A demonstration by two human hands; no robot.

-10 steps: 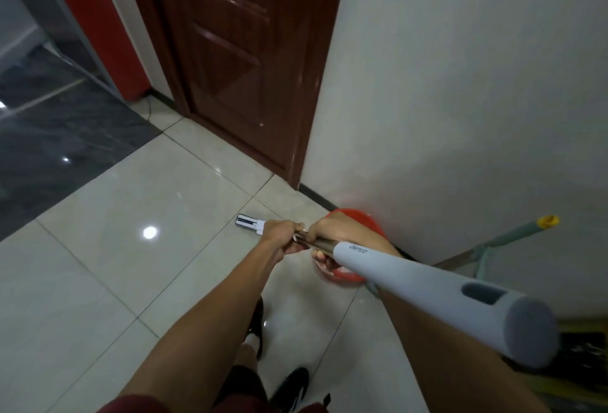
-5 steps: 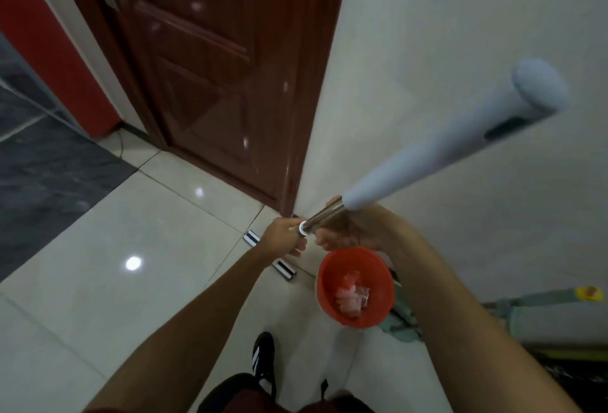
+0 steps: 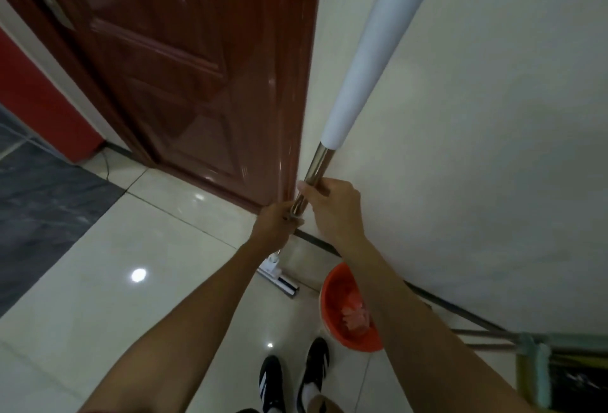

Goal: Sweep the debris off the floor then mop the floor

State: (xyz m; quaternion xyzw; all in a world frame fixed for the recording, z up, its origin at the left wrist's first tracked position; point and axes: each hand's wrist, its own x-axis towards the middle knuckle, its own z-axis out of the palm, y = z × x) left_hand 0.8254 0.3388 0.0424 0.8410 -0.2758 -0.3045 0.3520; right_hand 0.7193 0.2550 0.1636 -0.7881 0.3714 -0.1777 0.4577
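I hold a mop upright by its shiny metal pole (image 3: 316, 162). Its thick white grip (image 3: 371, 51) rises past the top edge of the frame. My right hand (image 3: 332, 205) is wrapped around the pole, and my left hand (image 3: 276, 225) grips it just below. The flat mop head (image 3: 279, 282) rests on the pale tiled floor (image 3: 131, 248) beside the wall. An orange basin (image 3: 332, 301) with pinkish pieces inside sits on the floor under my right forearm.
A dark red wooden door (image 3: 184, 67) stands ahead, with a cream wall (image 3: 477, 149) to its right. A broom and dustpan (image 3: 543, 376) lie at the lower right. Dark tiles (image 3: 42, 208) cover the left floor. My black shoes (image 3: 296, 376) are below.
The mop handle has swung from nearly level and pointing at me to upright. The view tilted down, so the basin, mop head and my shoes now show.
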